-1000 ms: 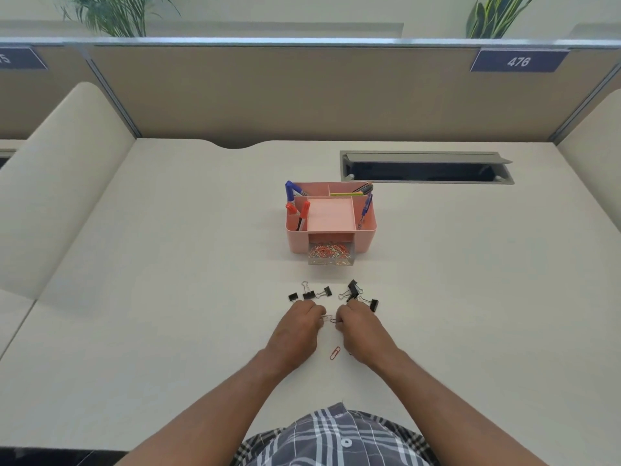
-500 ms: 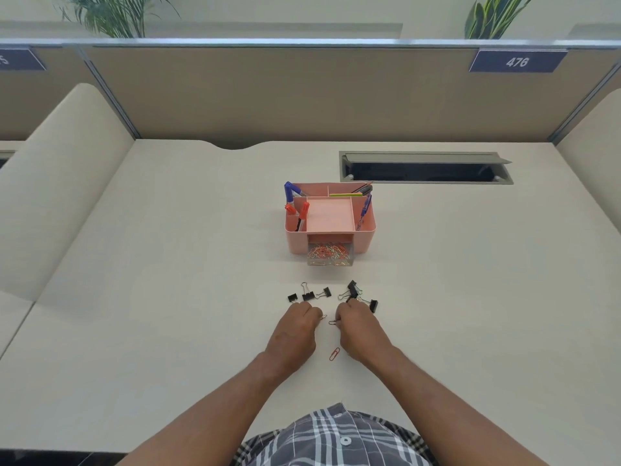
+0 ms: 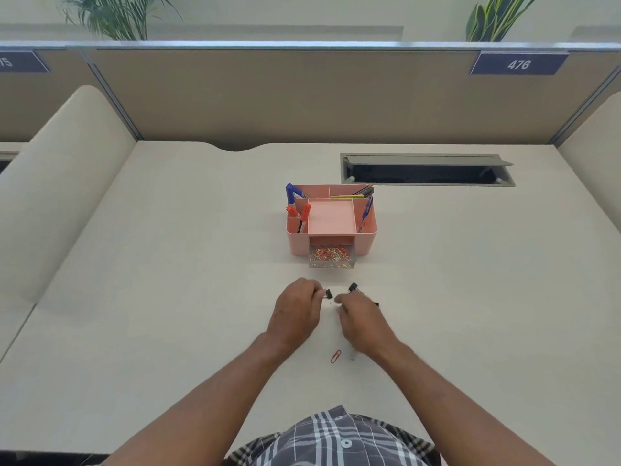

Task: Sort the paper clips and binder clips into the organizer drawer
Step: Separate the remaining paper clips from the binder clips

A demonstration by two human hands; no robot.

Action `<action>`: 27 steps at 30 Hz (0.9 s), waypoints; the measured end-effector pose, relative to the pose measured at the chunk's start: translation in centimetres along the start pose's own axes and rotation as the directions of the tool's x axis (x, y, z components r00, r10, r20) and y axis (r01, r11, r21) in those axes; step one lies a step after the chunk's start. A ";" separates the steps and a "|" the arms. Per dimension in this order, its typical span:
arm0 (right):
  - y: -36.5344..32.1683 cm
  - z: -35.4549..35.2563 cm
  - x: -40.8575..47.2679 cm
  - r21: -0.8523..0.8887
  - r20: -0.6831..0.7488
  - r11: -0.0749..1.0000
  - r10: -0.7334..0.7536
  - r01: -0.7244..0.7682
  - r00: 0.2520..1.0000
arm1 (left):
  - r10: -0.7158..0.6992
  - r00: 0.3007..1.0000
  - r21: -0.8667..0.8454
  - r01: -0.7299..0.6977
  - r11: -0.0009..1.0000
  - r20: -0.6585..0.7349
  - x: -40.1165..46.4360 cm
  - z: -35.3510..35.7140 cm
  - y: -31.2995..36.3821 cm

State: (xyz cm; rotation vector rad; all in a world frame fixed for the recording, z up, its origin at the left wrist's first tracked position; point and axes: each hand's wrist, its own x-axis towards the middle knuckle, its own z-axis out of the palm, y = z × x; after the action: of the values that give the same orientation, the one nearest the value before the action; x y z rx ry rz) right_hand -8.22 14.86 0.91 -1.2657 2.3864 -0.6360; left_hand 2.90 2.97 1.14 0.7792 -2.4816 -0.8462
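Observation:
A pink desk organizer (image 3: 364, 243) stands mid-desk, its clear drawer (image 3: 331, 258) pulled out and full of coloured paper clips. My left hand (image 3: 295, 314) is curled over the black binder clips, pinching one binder clip (image 3: 327, 293) at its fingertips. My right hand (image 3: 361, 319) lies fingers-down over the other clips; a black binder clip (image 3: 353, 287) shows just beyond it. Its grip is hidden. A red paper clip (image 3: 335, 356) lies on the desk between my wrists, with a small pale clip (image 3: 352, 356) beside it.
Pens and markers (image 3: 297, 210) stand in the organizer's compartments. A grey cable hatch (image 3: 426, 169) is set into the desk at the back right. Beige partitions (image 3: 302, 95) close off the back and sides.
Both hands have moved forward from the loose paper clips onto the row of binder clips. The left hand has taken hold of a black binder clip.

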 end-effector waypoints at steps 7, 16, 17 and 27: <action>-2.1 -5.9 5.6 0.156 -0.288 0.987 0.021 0.026 0.958 | -0.040 0.996 0.004 0.041 0.999 -0.085 6.1 -2.5 2.2; -3.0 -6.7 8.3 0.126 -0.169 0.992 0.042 -0.021 0.985 | -0.021 0.999 0.103 0.026 0.994 -0.049 8.4 -2.4 2.9; -3.1 -6.8 8.0 0.152 -0.178 0.988 0.023 0.004 0.984 | -0.005 0.998 0.081 0.011 0.997 -0.063 8.1 -2.3 2.8; 1.4 -3.6 -0.7 -0.226 0.347 0.956 0.257 -0.185 0.902 | 0.110 0.961 0.033 -0.122 0.992 0.254 -3.3 1.4 0.4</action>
State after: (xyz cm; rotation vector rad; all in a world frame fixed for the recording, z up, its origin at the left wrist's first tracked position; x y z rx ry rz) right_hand -10.66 16.90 3.21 -1.0484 2.2552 -0.0868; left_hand 4.52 5.84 -0.20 0.5644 -2.7487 -0.8936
